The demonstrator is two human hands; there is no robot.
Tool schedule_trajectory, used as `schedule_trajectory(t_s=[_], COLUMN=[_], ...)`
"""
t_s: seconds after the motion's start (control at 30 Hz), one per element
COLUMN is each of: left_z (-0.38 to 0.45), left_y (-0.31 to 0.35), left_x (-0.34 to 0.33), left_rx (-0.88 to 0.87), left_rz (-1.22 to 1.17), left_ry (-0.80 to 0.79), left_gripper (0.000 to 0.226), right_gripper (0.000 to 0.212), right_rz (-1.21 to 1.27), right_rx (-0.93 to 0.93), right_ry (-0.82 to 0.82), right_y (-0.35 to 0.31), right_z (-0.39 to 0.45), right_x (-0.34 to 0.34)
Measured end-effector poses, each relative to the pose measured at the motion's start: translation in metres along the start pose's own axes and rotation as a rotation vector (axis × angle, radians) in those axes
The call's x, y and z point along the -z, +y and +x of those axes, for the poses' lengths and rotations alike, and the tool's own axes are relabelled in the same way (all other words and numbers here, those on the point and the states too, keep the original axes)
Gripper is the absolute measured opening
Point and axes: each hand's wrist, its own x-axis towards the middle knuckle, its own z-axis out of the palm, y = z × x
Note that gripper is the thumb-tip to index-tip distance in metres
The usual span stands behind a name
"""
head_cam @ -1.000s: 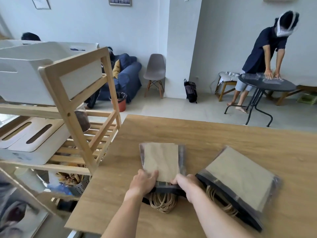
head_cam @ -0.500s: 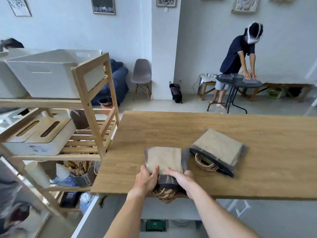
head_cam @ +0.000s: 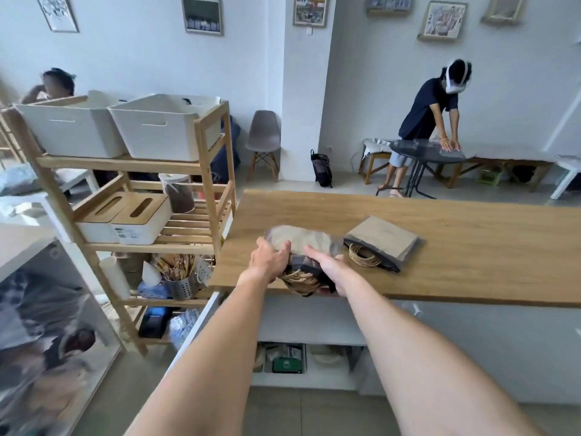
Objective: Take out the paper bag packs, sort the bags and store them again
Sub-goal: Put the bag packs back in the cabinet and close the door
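Over the last second the pack of paper bags (head_cam: 303, 247) between the hands has gone from lying flat on the worktop (head_cam: 471, 247) to being bent and raised at its near end — its clear sleeve now humps up in the middle, and the end with the twine handles hangs out past the worktop's front edge. The view has also drawn back, so the arms reach out long and the open shelf under the worktop shows. The left hand (head_cam: 268, 262) is wrapped around the pack's left side with the thumb over the top; the right hand (head_cam: 328, 265) is closed on its right side, fingers lying across the sleeve. Both are holding this one pack and nothing else. The second pack (head_cam: 385, 240) lies flat on the worktop just to the right, apart from the hands, handles towards the near edge. My reading is that the person is picking this pack up, either to open its sleeve and get at the bags or to carry it off — sorting itself looks not yet begun, since both packs appear sealed in their wrapping.
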Motion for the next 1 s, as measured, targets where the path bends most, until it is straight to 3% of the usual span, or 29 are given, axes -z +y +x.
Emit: schedule_trajectory(t_s=[0.13, 0.27, 0.33, 0.37, 0.63, 0.73, 0.83, 1.0], left_z=[-0.014, -0.028, -0.037, -0.045, -0.075, -0.049, -0.009, 0.082], left_y=[-0.003, -0.022, -0.035, -0.05, -0.208, -0.245, -0.269, -0.299], left_x=[0.009, 0.0, -0.011, -0.019, -0.103, -0.128, -0.147, -0.176], left_rx=[-0.027, 0.001, -0.011, 0.0, 0.192, 0.285, 0.339, 0.3], left_rz=[-0.012, 0.006, 0.009, 0.007, 0.139, 0.105, 0.026, -0.069], left_ry=[0.026, 0.015, 0.002, -0.018, -0.184, -0.225, -0.242, -0.143], left_gripper=[0.07, 0.072, 0.073, 0.072, 0.065, 0.073, 0.084, 0.079], right_gripper=[0.079, 0.086, 0.108, 0.11, 0.066, 0.08, 0.08, 0.098], right_rz=[-0.006, 0.012, 0.009, 0.014, -0.011, -0.043, -0.078, -0.18], right_rx=[0.059, 0.014, -0.043, -0.085, -0.436, -0.508, -0.477, -0.369], right_ry=[0.001, 0.007, 0.038, 0.039, 0.003, -0.048, -0.065, -0.171], right_y=[0.003, 0.029, 0.044, 0.056, 0.217, 0.243, 0.257, 0.267], right_z=[-0.006, -0.007, -0.019, -0.032, -0.043, -0.014, 0.038, 0.153], right_x=[-0.003, -0.004, -0.004, -0.008, -0.027, -0.033, -0.041, -0.063])
